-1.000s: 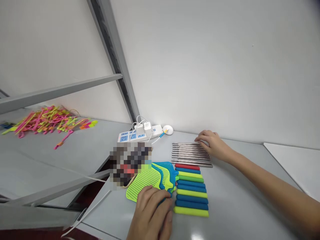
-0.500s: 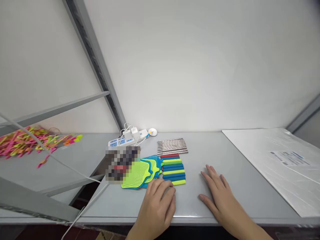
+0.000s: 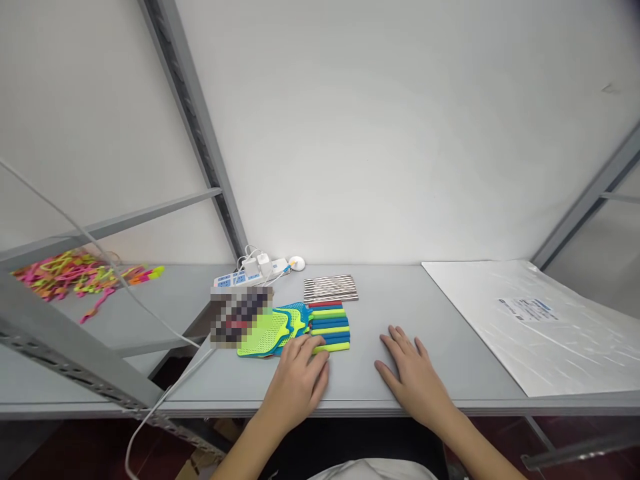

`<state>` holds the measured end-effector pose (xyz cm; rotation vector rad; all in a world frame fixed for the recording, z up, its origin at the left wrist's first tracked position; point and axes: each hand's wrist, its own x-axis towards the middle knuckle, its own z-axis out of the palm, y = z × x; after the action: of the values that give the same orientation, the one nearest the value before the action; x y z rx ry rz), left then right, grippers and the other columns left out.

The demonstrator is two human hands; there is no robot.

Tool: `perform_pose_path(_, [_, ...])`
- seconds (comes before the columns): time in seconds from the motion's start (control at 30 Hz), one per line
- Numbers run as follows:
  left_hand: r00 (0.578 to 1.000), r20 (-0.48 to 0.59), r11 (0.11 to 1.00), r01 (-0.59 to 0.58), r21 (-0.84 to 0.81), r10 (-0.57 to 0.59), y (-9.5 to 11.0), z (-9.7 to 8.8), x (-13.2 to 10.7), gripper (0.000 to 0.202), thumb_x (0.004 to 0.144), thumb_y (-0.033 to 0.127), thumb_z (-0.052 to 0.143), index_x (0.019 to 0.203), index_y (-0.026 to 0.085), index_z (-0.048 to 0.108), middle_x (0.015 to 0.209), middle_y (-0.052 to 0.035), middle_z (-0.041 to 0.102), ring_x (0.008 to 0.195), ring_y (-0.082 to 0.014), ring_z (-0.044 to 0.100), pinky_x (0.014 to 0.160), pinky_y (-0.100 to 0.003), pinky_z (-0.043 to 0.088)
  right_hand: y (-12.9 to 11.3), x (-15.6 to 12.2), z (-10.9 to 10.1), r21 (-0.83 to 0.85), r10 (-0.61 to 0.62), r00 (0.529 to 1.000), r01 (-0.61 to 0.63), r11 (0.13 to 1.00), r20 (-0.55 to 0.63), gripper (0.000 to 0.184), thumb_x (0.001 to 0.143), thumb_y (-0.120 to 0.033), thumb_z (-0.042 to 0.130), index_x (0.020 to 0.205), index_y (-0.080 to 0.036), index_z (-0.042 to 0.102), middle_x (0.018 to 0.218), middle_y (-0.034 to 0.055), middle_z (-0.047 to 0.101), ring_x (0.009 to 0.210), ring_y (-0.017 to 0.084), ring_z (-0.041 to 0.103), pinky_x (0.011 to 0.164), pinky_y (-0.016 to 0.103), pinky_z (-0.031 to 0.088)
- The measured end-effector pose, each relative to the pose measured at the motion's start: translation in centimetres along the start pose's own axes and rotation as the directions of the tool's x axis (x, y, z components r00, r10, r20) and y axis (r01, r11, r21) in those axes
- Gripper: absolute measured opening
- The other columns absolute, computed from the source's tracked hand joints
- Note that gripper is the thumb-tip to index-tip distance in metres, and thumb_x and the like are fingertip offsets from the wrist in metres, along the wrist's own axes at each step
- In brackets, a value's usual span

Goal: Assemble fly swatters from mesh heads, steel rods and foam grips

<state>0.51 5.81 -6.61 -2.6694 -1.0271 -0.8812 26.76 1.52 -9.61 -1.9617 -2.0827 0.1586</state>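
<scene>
My left hand rests at the near side of a row of coloured tube handles, its fingers loosely bent and nothing visible in them. Its fingertips are close to the nearest lime handle; whether they touch it I cannot tell. To the left of the handles lie overlapping fly swatter heads, lime and blue with perforated faces. Behind the handles sits a row of shiny metal rods, side by side. Flat on the grey table, palm down with fingers stretched out, is my right hand, holding nothing.
A white power strip with chargers stands at the back left. A pixelated patch covers something beside the swatter heads. On the right lies a large white wrapped panel. Pink and yellow strips are piled beyond the metal shelf post.
The camera view has shifted, so the table's contents appear a little further left and higher. Both hands keep nearly the same pose beside the same things.
</scene>
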Motion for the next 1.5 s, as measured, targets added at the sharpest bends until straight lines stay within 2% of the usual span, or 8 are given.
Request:
perform_pose_path(0.6, [0.977,-0.047,0.969,0.21,0.127,-0.206,0.5,1.1,-0.5,0.014,0.09,0.023,0.056,0.094,0.023,0.069,0.131,-0.0094,0.06,0.118,-0.0345,0.046,0.096,-0.052,0.036,0.5,-0.1,0.3,-0.016,-0.008,1.0,0.007,1.0,-0.023,0.059,0.099,-0.05,0.03,0.143,-0.014,0.046,0.158,0.0133,0.033,0.148,0.026,0.023,0.118,0.053,0.018])
perform_pose_path(0.8, [0.973,-0.04,0.962,0.231,0.146,-0.227,0.5,1.4,-0.8,0.014,0.091,0.027,0.056,0.093,0.024,0.069,0.134,-0.0073,0.059,0.12,-0.0343,0.045,0.095,-0.052,0.034,1.2,-0.2,1.5,-0.057,-0.035,0.997,0.031,0.998,-0.074,0.058,0.099,-0.051,0.032,0.143,-0.016,0.046,0.157,0.0124,0.036,0.147,0.027,0.027,0.116,0.053,0.022])
perform_pose_path(0.97, [0.971,-0.052,0.963,0.238,0.128,-0.233,0.2,1.9,-0.9,0.014,0.091,0.028,0.056,0.099,0.024,0.068,0.133,-0.0073,0.06,0.119,-0.0327,0.046,0.094,-0.05,0.033,1.6,0.5,1.1,-0.12,-0.117,0.982,0.099,0.988,-0.151,0.046,0.098,-0.046,0.042,0.131,-0.019,0.058,0.144,0.013,0.053,0.135,0.031,0.045,0.109,0.054,0.032])
perform_pose_path(1.07, [0.974,-0.05,0.967,0.223,0.119,-0.219,0.1,2.1,-0.9,0.015,0.091,0.028,0.057,0.101,0.025,0.067,0.133,-0.0063,0.06,0.118,-0.0314,0.046,0.093,-0.048,0.033,-0.1,4.2,-1.1,-0.133,-0.22,0.959,0.198,0.971,-0.18,0.031,0.099,-0.035,0.04,0.105,-0.022,0.068,0.118,0.0091,0.069,0.108,0.027,0.063,0.097,0.048,0.039])
perform_pose_path(1.2, [0.971,-0.041,0.965,0.238,0.108,-0.235,0.1,2.2,-0.9,0.013,0.089,0.03,0.059,0.099,0.025,0.067,0.134,-0.0058,0.059,0.117,-0.0305,0.046,0.09,-0.047,0.032,-4.3,14.2,-3.3,-0.06,-0.328,0.941,0.324,0.944,-0.084,0.03,0.1,-0.027,0.04,0.094,-0.021,0.068,0.096,0.0076,0.072,0.088,0.022,0.065,0.077,0.036,0.046])
perform_pose_path(1.27, [0.969,-0.036,0.964,0.247,0.1,-0.244,0.1,2.2,-1.0,0.013,0.09,0.031,0.059,0.098,0.025,0.066,0.134,-0.0062,0.059,0.117,-0.03,0.046,0.09,-0.046,0.031,-6.4,19.9,-3.3,-0.024,-0.374,0.927,0.373,0.927,-0.03,0.029,0.1,-0.027,0.041,0.098,-0.019,0.068,0.099,0.0081,0.071,0.089,0.02,0.065,0.075,0.032,0.048])
perform_pose_path(1.37, [0.969,-0.035,0.965,0.248,0.082,-0.246,0.1,2.1,-1.2,0.012,0.09,0.031,0.059,0.096,0.024,0.065,0.132,-0.0057,0.059,0.117,-0.0285,0.046,0.09,-0.045,0.029,-8.6,26.8,-2.0,0.018,-0.456,0.886,0.456,0.89,0.083,0.024,0.099,-0.032,0.05,0.111,-0.018,0.065,0.113,0.0081,0.066,0.098,0.02,0.063,0.085,0.037,0.052])
perform_pose_path(1.5, [0.972,-0.073,0.972,0.227,0.063,-0.223,-0.3,2.4,-1.3,0.012,0.087,0.032,0.062,0.096,0.024,0.065,0.13,-0.0046,0.06,0.114,-0.0271,0.048,0.09,-0.045,0.028,-9.7,31.4,-0.2,0.047,-0.534,0.806,0.541,0.839,0.256,0.032,0.095,-0.036,0.058,0.122,-0.02,0.059,0.126,0.0088,0.059,0.104,0.021,0.062,0.088,0.042,0.054])
